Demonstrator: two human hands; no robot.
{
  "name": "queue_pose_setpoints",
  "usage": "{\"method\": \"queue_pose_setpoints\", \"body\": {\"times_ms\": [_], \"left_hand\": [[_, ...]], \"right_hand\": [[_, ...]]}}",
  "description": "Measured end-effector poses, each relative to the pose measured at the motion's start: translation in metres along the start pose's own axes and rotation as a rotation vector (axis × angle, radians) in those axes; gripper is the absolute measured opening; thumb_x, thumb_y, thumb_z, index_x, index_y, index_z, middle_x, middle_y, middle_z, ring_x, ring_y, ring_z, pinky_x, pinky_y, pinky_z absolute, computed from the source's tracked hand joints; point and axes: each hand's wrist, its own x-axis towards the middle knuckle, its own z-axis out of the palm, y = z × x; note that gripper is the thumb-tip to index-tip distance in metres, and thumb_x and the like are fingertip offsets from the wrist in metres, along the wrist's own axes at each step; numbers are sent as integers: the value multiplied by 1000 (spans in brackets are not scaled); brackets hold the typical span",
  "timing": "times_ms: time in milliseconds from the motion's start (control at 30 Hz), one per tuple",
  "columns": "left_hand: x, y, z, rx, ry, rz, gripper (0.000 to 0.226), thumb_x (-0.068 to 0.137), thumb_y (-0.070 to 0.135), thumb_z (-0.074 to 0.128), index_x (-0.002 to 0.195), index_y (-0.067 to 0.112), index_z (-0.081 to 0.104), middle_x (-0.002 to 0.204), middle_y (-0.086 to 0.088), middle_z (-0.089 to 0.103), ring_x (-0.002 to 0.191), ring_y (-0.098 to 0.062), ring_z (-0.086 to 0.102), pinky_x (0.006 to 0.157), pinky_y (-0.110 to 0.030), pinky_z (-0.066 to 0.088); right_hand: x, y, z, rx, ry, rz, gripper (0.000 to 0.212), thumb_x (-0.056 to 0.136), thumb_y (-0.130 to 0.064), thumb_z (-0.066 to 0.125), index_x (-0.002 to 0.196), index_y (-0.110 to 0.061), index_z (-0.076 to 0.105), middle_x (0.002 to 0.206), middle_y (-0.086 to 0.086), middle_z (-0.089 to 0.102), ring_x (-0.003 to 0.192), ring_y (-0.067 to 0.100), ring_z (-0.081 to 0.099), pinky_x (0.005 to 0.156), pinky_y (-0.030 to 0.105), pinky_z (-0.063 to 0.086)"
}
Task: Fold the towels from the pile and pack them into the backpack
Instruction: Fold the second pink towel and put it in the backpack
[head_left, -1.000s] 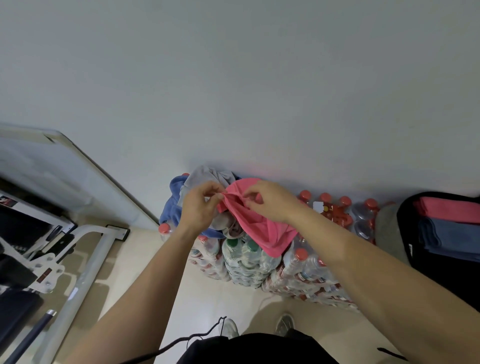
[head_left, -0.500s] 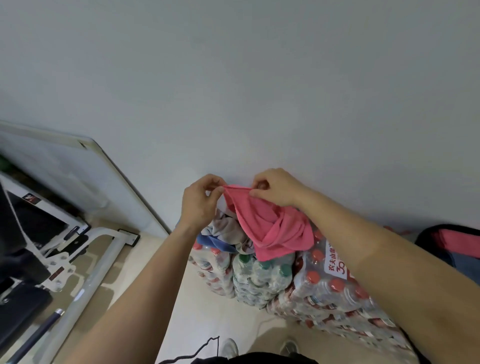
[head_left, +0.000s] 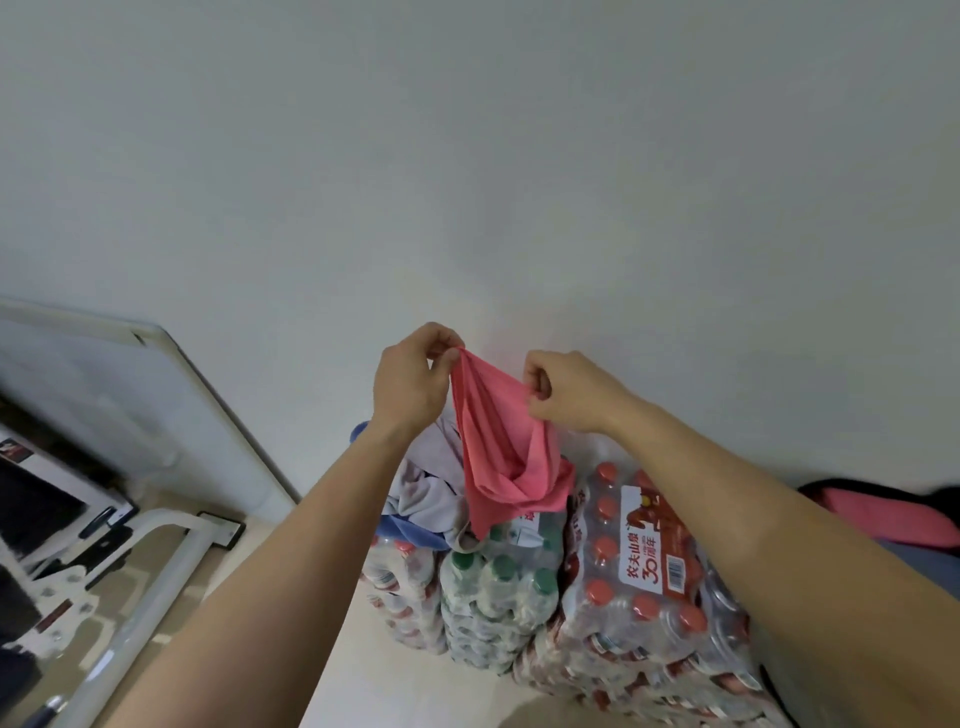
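Note:
A pink towel (head_left: 498, 452) hangs in the air in front of the wall, held up by its top edge. My left hand (head_left: 410, 384) pinches one upper corner and my right hand (head_left: 566, 389) pinches the edge a short way to the right. The cloth droops in folds between and below them. Beneath it the pile of towels (head_left: 426, 493), grey and blue, lies on shrink-wrapped packs of bottles. At the far right edge the black backpack (head_left: 935, 493) is partly in view, with a folded pink towel (head_left: 883, 519) and something blue inside.
Several packs of water bottles (head_left: 639, 587) stand stacked on the floor against the white wall. A white board (head_left: 130, 405) leans on the wall at the left. White metal-framed equipment (head_left: 130, 587) fills the lower left.
Both hands have lifted the pink towel up off the pile and moved apart, spreading its top edge. The camera has tilted up, so less of the backpack shows.

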Motion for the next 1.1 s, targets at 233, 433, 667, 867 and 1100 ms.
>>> {"method": "queue_pose_setpoints", "body": {"times_ms": [233, 433, 667, 867, 1100], "left_hand": [[10, -12, 1, 74, 52, -34, 14, 88, 17, 60, 87, 30, 64, 84, 12, 69, 81, -9, 65, 73, -30, 51], [10, -44, -11, 183, 43, -187, 15, 91, 19, 59, 85, 33, 63, 88, 9, 71, 85, -15, 65, 72, -32, 50], [2, -47, 2, 192, 41, -305, 12, 92, 18, 56, 90, 27, 64, 89, 9, 65, 85, -19, 62, 69, -30, 42], [7, -39, 5, 196, 48, -307, 12, 92, 18, 56, 91, 26, 65, 87, 11, 64, 83, -16, 61, 68, -29, 41], [10, -30, 6, 204, 42, -283, 13, 91, 20, 55, 91, 30, 64, 88, 13, 64, 81, -15, 60, 67, -29, 42]], "right_hand": [[-20, 42, -1, -40, 51, 186, 25, 71, -2, 63, 75, -24, 51, 80, -7, 55, 77, 21, 56, 69, 36, 49], [-52, 80, -6, 102, 44, 323, 21, 79, 5, 61, 87, -14, 56, 90, 0, 61, 74, 22, 62, 54, 27, 50], [-65, 59, -9, 66, -5, 103, 22, 87, 5, 60, 87, -17, 62, 101, -6, 62, 74, -1, 57, 68, 21, 46], [-78, 56, -10, 3, -48, 140, 28, 90, 2, 54, 87, -18, 74, 90, -12, 65, 84, 7, 63, 79, 20, 50], [-95, 57, -17, 89, 29, 205, 25, 91, 0, 49, 85, -9, 72, 90, 0, 68, 87, 17, 64, 86, 36, 53]]}}
